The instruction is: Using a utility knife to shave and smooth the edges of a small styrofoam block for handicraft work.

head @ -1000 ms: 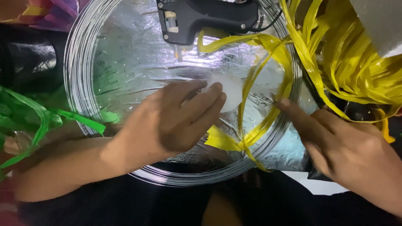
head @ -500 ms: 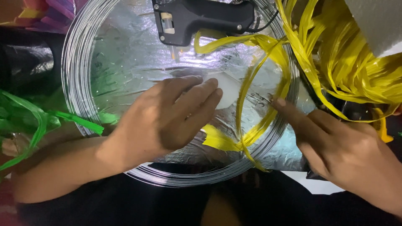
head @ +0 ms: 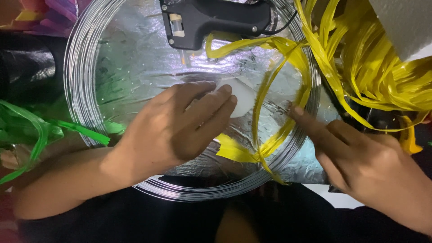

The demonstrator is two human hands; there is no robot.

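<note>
My left hand (head: 180,126) lies palm down on a silver foil-covered round tray (head: 135,67), its fingers resting on a small white piece (head: 243,96). My right hand (head: 360,162) is at the tray's right rim, with the index finger stretched out and its tip touching the coiled wire rim beside a yellow ribbon loop (head: 274,121). The yellow ribbon runs across the foil and ties back to a loose bundle of yellow ribbon (head: 373,76) on the right. Whether the right hand's other fingers pinch the ribbon is hidden.
A black glue gun (head: 216,20) lies across the top of the tray, nozzle pointing down. Green ribbon strips (head: 40,130) lie at the left edge. A white foam block (head: 405,22) fills the top right corner. Pink and yellow material (head: 40,11) sits top left.
My right index finger has slid a little left toward the yellow loop on the rim. The left hand has stayed on the white piece with hardly any shift.
</note>
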